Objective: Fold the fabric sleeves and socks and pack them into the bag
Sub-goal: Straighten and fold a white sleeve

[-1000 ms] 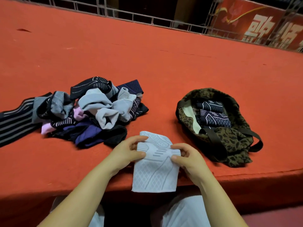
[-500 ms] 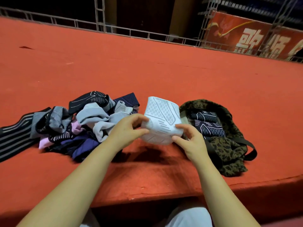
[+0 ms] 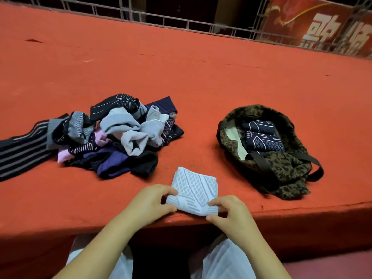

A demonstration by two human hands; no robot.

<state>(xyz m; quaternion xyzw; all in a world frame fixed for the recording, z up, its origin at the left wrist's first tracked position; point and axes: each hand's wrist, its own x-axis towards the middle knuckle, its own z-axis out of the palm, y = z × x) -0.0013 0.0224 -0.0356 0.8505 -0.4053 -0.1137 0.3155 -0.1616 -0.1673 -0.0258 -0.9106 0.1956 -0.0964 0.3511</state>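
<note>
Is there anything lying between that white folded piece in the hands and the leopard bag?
Nothing visible. Only bare red table separates the white piece from the bag, whose mouth lies open. The pile sits off to the other side.

Red carpeted platform (image 3: 201, 73); metal railing (image 3: 181, 21) behind; red banner (image 3: 322, 23) far right.

Bare forearms; white ribbed trousers (image 3: 225, 264) on both legs

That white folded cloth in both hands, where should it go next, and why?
Probably a short carry to the right, into the leopard-print bag. The white sleeve already lies folded on the table edge, pinched by the left hand and right hand, and the bag gapes open with dark folded pieces inside.
</note>
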